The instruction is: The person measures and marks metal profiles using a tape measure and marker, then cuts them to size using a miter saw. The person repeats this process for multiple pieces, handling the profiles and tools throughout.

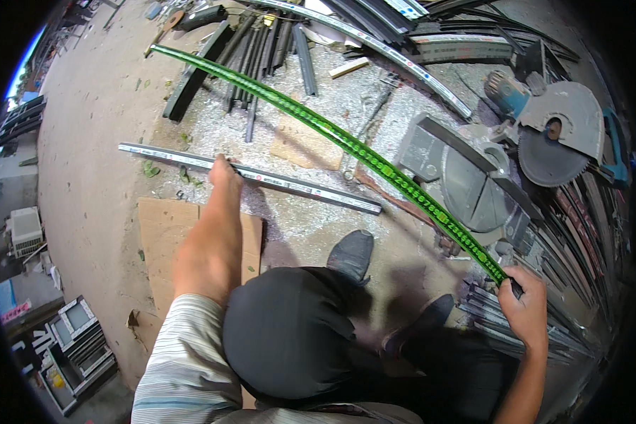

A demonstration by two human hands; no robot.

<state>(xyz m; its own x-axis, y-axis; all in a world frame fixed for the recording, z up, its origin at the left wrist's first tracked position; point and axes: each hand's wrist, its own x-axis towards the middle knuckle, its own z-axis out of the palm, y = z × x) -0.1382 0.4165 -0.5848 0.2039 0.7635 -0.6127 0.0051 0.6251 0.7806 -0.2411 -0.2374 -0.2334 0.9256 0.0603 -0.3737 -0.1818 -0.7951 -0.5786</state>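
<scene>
My left hand [224, 174] is closed around a dark metal profile bar [300, 189] with a white printed film strip along it. The bar is held a little tilted, its right end lower, above the littered floor. At the lower right my right hand [526, 302] grips a tape measure [396, 177], whose bright green blade is drawn out far. The blade runs diagonally to the upper left, past the bar, and its free end is up near some dark profiles. Most of the tape's case is hidden in my palm.
A mitre saw [555, 134] with a round blade stands at the right. Metal offcuts [261, 53] lie at the top, and more profiles [523, 318] are stacked lower right. Flat cardboard [166, 240] lies by my left arm. A wrench [360, 145] rests on the shavings-covered floor [304, 244].
</scene>
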